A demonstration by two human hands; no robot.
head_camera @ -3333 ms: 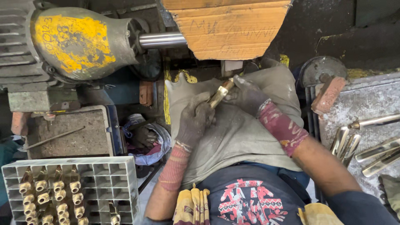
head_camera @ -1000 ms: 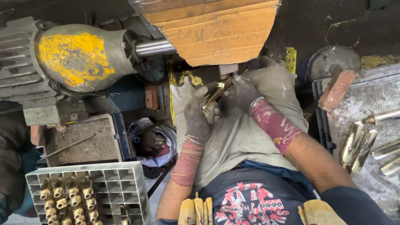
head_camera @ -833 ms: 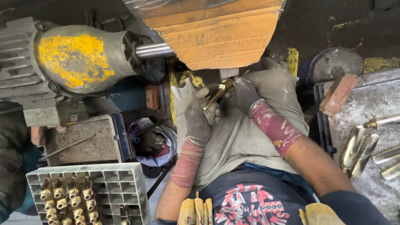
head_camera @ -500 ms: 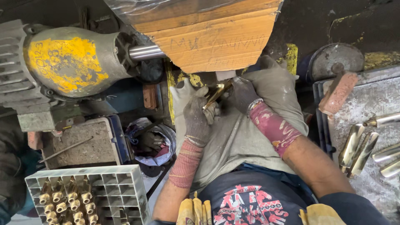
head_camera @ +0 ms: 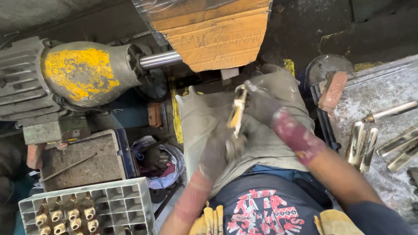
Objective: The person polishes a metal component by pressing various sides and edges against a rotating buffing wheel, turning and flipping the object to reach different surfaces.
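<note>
brass part held end to end between both hands

head view: brass part point(head_camera: 237, 114) sits in the middle of the frame, over the lap cloth point(head_camera: 196, 126), just below the wooden block point(head_camera: 213, 32). its long axis runs nearly up and down in the picture, top end leaning a little right, toward the block. the left hand point(head_camera: 215, 152), gloved, is closed around the lower end; the right hand point(head_camera: 261, 104), also gloved, grips near the top end from the right side. so the hands are close together, one at each end of the same piece, and both are clamped on it. the left hand is the nearer one to the body, the right is farther out and closer to the block. motion blur smears the fingers, so the exact finger placement cannot be told.

around it: a yellow motor point(head_camera: 82, 76) with its steel shaft point(head_camera: 161, 59) lies well to the left, shaft pointing at the block. a grey tray point(head_camera: 126, 204) at lower left holds brass fittings point(head_camera: 65, 215) in its cells. at right, metal rods point(head_camera: 361, 139) lie on a dusty slab point(head_camera: 348, 109), well apart from the hands.
</note>
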